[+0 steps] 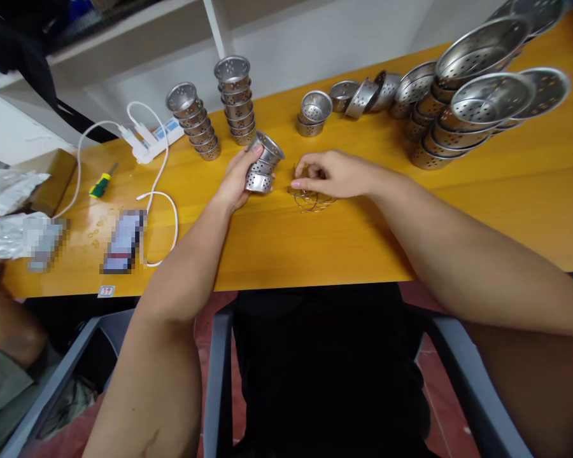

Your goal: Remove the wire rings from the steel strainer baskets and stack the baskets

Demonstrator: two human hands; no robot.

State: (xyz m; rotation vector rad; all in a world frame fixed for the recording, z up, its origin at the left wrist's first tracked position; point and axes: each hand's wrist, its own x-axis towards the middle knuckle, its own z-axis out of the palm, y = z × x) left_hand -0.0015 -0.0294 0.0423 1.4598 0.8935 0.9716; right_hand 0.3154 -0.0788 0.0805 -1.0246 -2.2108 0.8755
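Observation:
Several nested perforated metal cups point(263, 166) are tilted in my left hand point(237, 177), whose fingers wrap round their left side. My right hand point(328, 173) is to the right of them, fingers curled in over a loose tangle of thin wire rings point(312, 202) lying on the table. Whether a wire is pinched between those fingers is too small to tell. Behind my left hand stand two stacks of perforated cups, a shorter one point(198, 124) and a taller one point(236, 95). A pair of cups point(314, 111) sits behind my right hand.
At the back right are tipped cups point(361, 98) and tall stacks of larger perforated bowls point(477, 108). On the left lie a power strip point(160, 141) with white cables, a green-yellow screwdriver point(101, 184), a blurred phone point(124, 242) and silvery bags point(12, 191). Another person's arm point(9, 318) shows at far left.

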